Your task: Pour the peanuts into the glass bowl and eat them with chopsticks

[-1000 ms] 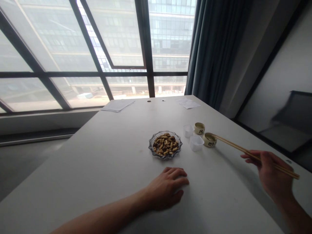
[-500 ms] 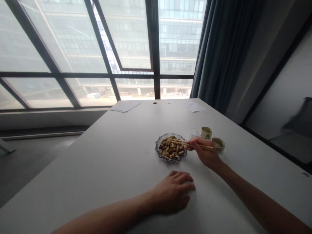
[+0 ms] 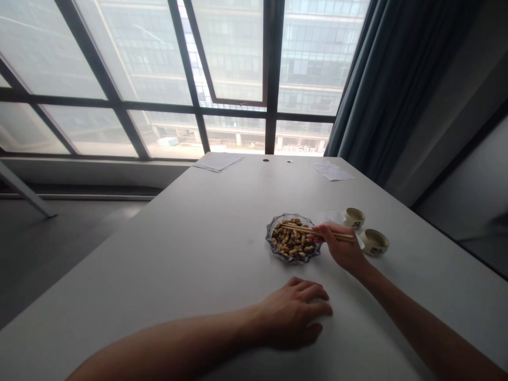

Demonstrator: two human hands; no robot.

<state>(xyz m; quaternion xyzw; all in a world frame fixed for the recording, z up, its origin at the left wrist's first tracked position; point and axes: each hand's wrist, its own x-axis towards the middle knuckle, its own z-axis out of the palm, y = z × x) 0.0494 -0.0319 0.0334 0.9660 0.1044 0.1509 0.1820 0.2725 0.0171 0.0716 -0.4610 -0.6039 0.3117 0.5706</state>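
A scalloped glass bowl (image 3: 270, 244) stands on the white table, filled with peanuts in their shells (image 3: 294, 242) and some darker bits. Above its right rim, my right hand (image 3: 340, 246) is closed around a pair of wooden chopsticks (image 3: 304, 229). The chopstick tips point left over the peanuts; whether they touch one cannot be made out. My left hand (image 3: 298, 313) lies palm down on the table in front of the bowl, fingers spread, holding nothing.
Beyond my right hand are two cream cups (image 3: 374, 242) with dark characters, one behind the other. Clear glass or plastic (image 3: 334, 216) shows beside them, partly hidden. Sheets of paper (image 3: 218, 162) lie at the far left of the white table (image 3: 198, 238), more papers (image 3: 334, 171) at the far right.
The whole view has shifted, so the bowl, cups and hands appear further right. My right hand still holds the chopsticks over the bowl, and my left hand rests as before.
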